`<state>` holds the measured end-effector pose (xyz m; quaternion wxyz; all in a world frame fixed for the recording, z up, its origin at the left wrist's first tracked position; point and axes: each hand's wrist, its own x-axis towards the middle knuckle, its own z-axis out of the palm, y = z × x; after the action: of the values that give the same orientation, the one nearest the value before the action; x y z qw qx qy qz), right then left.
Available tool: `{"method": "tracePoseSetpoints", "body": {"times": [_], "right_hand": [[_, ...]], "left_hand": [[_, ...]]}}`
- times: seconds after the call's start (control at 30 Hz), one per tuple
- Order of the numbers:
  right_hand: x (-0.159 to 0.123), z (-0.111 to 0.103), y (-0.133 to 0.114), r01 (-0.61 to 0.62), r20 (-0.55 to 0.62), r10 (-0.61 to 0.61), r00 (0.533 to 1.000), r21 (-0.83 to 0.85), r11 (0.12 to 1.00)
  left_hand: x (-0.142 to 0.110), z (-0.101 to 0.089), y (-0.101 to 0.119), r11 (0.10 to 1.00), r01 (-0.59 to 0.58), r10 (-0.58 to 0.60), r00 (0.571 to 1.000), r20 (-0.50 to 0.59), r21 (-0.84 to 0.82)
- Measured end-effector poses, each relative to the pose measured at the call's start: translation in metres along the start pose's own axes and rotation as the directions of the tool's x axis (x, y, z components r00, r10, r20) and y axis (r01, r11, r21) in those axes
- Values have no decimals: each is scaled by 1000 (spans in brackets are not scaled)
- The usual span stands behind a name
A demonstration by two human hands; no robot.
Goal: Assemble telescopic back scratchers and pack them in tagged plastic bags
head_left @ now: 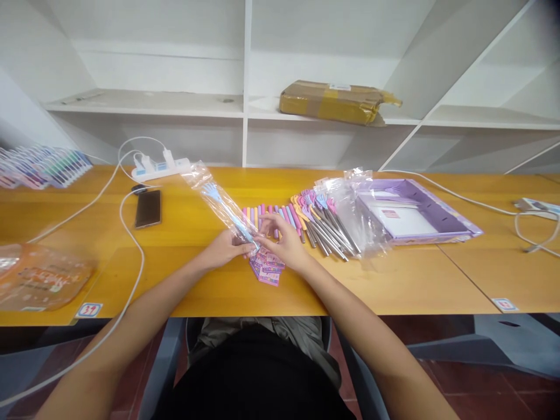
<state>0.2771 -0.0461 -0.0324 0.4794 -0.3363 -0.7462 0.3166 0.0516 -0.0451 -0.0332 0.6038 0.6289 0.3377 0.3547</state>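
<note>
Your left fingers and right fingers pinch the lower end of a clear bag holding a blue hand-shaped stick, tilted above the table. Your forearms angle inward from both sides. Pink cards lie just below your hands, colored handles just beyond; bare wood separates your hands from the phone and the front edge.

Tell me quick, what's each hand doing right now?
Left hand: closed, pinching the bag near its lower end.
Right hand: fingers closed at that same end.
</note>
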Motion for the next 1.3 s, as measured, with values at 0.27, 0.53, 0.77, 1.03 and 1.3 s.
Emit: {"method": "tracePoseSetpoints", "body": {"times": [0.27, 0.53, 0.77, 1.03, 1.3], "right_hand": [[1, 1, 3, -258, 185, 229, 956, 155, 953], [2, 2, 6, -357, 250, 292, 923, 277, 892], [6, -2, 4, -454, 250, 379, 891, 521, 723], [1, -1, -1, -585, 472, 372, 799, 469, 661], [-1, -11, -11, -634, 749, 315, 583, 176, 753]], "left_hand": [[0, -1, -4, 998, 24, -28, 997, 70, 65], [0, -5, -2, 997, 29, -36, 994, 101, 70], [-17, -6, 24, 934, 299, -355, 732, 582, 195], [-5, -10, 15, 983, 176, -180, 981, 78, 57], [3, -12, 11, 998, -11, 19, 989, -147, 60]]}}
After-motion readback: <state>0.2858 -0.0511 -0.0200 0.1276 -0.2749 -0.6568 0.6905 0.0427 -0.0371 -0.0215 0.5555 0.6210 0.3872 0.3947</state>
